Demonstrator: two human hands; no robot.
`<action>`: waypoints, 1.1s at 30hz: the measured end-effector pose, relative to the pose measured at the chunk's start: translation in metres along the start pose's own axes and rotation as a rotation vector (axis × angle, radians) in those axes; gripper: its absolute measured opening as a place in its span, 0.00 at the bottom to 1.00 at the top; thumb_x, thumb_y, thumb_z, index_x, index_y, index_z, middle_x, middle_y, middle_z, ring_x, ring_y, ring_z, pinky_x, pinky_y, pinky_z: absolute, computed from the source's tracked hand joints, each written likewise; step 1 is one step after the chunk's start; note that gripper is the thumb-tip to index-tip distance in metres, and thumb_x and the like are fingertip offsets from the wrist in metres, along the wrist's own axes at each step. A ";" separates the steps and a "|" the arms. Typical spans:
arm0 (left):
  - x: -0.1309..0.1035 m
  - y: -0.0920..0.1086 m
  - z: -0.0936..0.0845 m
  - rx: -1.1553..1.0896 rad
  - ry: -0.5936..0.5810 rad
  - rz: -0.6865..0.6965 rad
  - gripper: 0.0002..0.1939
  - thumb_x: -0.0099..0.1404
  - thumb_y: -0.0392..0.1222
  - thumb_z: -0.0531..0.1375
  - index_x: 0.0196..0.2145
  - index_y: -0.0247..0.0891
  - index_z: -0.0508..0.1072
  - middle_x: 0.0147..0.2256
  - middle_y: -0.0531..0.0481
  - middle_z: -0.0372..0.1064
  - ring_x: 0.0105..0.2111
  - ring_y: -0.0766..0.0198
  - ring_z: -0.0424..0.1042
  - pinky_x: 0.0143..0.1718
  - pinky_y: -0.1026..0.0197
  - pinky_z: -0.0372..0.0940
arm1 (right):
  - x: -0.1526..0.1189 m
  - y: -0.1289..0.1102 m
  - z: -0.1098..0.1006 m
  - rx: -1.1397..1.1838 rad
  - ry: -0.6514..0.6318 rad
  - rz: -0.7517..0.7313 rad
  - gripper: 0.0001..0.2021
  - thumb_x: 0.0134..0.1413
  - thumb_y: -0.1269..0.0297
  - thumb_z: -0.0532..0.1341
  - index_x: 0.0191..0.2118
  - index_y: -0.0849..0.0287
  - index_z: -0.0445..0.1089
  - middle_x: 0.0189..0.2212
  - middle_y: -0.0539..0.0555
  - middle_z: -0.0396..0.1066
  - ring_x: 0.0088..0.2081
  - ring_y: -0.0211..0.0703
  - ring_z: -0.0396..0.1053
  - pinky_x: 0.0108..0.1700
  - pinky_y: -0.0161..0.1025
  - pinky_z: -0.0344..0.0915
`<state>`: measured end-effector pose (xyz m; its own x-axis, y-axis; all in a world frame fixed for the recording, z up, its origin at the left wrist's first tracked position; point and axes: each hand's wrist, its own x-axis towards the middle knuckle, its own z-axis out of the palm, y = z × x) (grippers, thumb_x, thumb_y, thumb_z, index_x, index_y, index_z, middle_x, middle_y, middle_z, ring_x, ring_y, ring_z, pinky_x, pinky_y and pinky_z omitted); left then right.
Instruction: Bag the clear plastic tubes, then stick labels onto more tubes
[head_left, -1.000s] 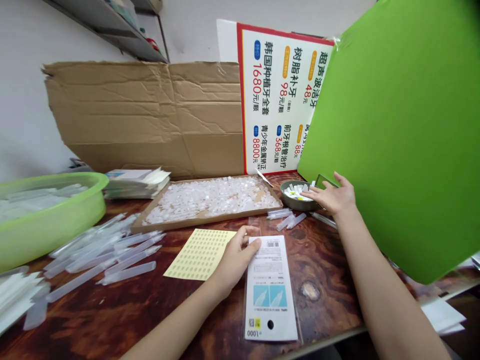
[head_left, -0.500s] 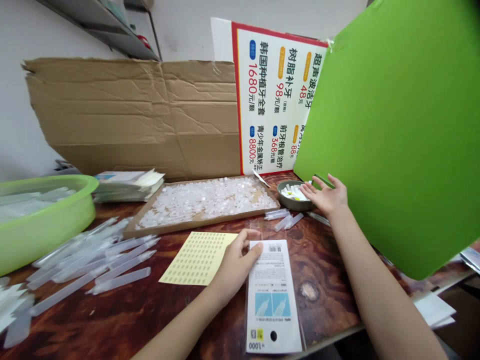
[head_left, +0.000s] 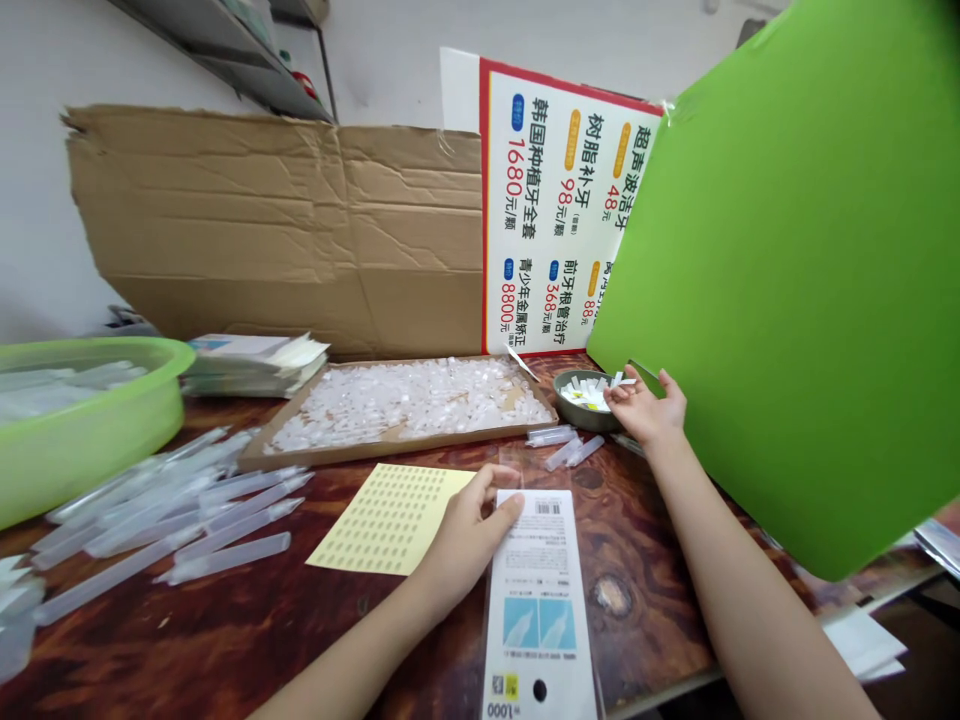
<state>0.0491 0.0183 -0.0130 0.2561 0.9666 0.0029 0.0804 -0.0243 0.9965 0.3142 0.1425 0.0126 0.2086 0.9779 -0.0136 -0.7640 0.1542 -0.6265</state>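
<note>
My left hand (head_left: 476, 530) grips the top end of a white printed packaging card (head_left: 536, 580) in a clear plastic sleeve, thumb on its face. Beside that hand lies a yellow sheet of small oval stickers (head_left: 375, 525), partly behind my wrist. My right hand (head_left: 651, 410) is at the edge of a grey-green bowl (head_left: 574, 412) of small white pieces. Its thumb stands apart from the fingers, which reach in over the rim. A small white strip (head_left: 621, 380) shows at the fingertips; whether they grip it is unclear.
A shallow cardboard tray (head_left: 360, 443) of small translucent parts lies behind the sheet. Translucent tubes (head_left: 225, 540) are heaped at left by a light-green basin (head_left: 150, 430). Several more tubes (head_left: 574, 450) lie before the bowl. A green board (head_left: 787, 300) stands at right.
My right hand has lowered slightly and its fingers have curled toward the bowl's contents. My left hand keeps hold of the packaging card. The view has shifted a little.
</note>
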 end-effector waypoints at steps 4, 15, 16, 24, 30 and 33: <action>0.000 -0.004 0.000 0.017 -0.019 0.023 0.16 0.58 0.48 0.58 0.41 0.37 0.65 0.30 0.49 0.69 0.29 0.61 0.70 0.26 0.64 0.61 | -0.002 -0.003 0.004 -0.057 0.051 0.036 0.19 0.58 0.48 0.44 0.34 0.58 0.62 0.23 0.49 0.58 0.23 0.35 0.60 0.31 0.39 0.70; -0.003 0.004 -0.002 0.010 0.032 0.095 0.13 0.59 0.46 0.58 0.40 0.38 0.65 0.25 0.53 0.67 0.25 0.64 0.68 0.24 0.66 0.61 | 0.001 -0.007 0.007 -0.423 0.258 0.095 0.07 0.58 0.66 0.49 0.32 0.59 0.61 0.24 0.56 0.65 0.20 0.36 0.63 0.16 0.30 0.61; -0.003 0.005 -0.003 0.005 0.035 0.105 0.13 0.59 0.46 0.58 0.39 0.38 0.65 0.26 0.52 0.67 0.26 0.63 0.69 0.24 0.66 0.62 | 0.001 -0.009 0.005 -0.473 0.273 0.086 0.08 0.57 0.66 0.49 0.32 0.60 0.62 0.24 0.56 0.66 0.19 0.36 0.62 0.15 0.30 0.60; 0.005 0.003 -0.008 -0.151 0.093 0.031 0.16 0.58 0.47 0.60 0.41 0.37 0.65 0.31 0.50 0.70 0.29 0.63 0.71 0.27 0.65 0.65 | 0.001 -0.017 -0.008 -0.945 0.445 -0.117 0.08 0.51 0.62 0.57 0.33 0.62 0.67 0.15 0.50 0.65 0.10 0.31 0.51 0.11 0.30 0.46; 0.006 0.006 -0.012 -0.171 0.157 0.026 0.14 0.57 0.46 0.60 0.38 0.37 0.66 0.30 0.50 0.70 0.29 0.65 0.69 0.26 0.67 0.62 | 0.004 -0.015 -0.014 -1.173 0.462 -0.129 0.12 0.50 0.60 0.57 0.36 0.65 0.69 0.15 0.52 0.66 0.12 0.35 0.57 0.13 0.32 0.52; 0.005 0.006 -0.011 -0.179 0.148 0.034 0.14 0.57 0.46 0.60 0.38 0.36 0.66 0.29 0.51 0.69 0.29 0.65 0.68 0.26 0.67 0.62 | 0.006 -0.017 -0.019 -1.260 0.472 -0.129 0.14 0.48 0.61 0.59 0.40 0.63 0.68 0.16 0.53 0.67 0.14 0.39 0.62 0.15 0.33 0.57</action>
<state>0.0404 0.0263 -0.0057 0.1108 0.9932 0.0362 -0.1010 -0.0249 0.9946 0.3400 0.1429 0.0084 0.6190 0.7854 -0.0055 0.2985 -0.2417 -0.9233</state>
